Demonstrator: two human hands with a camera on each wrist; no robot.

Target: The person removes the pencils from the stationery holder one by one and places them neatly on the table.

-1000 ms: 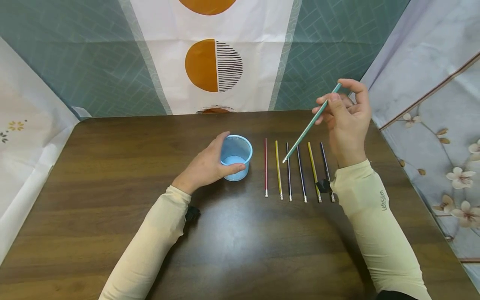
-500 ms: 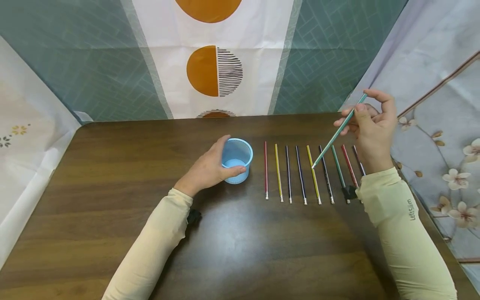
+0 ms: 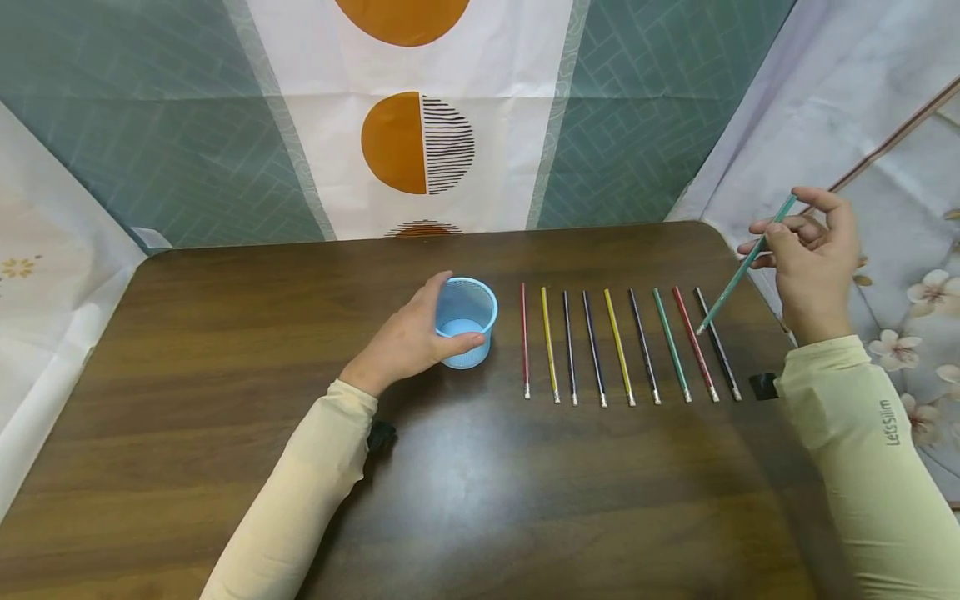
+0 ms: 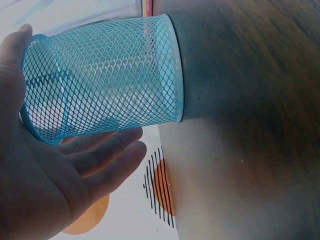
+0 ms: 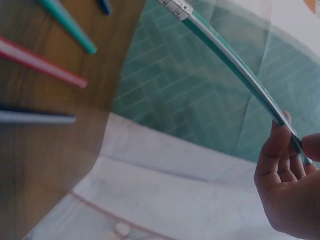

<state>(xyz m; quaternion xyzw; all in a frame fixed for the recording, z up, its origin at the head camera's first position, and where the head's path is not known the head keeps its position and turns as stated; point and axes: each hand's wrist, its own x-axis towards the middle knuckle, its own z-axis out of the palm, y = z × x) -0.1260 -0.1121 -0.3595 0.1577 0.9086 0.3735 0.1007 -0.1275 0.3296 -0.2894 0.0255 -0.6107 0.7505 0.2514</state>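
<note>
A light blue mesh pencil cup (image 3: 469,353) stands upright on the brown table, with nothing seen inside it. My left hand (image 3: 405,343) holds it from the left, thumb across the front of the rim and fingers around the back; the mesh wall (image 4: 112,75) fills much of the left wrist view. In the air at the right, my right hand (image 3: 816,271) pinches a green pencil (image 3: 738,277) near its upper end. The pencil slants down to the left, its metal-banded eraser end (image 5: 176,7) lowest, above the row of pencils on the table.
Several pencils lie side by side right of the cup, eraser ends toward me, from a red pencil (image 3: 525,342) through a green pencil (image 3: 672,346) to a dark pencil (image 3: 720,346) at the right. Patterned cloths hang behind the table (image 3: 225,400) and at both sides.
My right hand has moved right with the green pencil, from above the middle of the row to its right end, uncovering the rightmost pencils. The left hand and cup have stayed in place.
</note>
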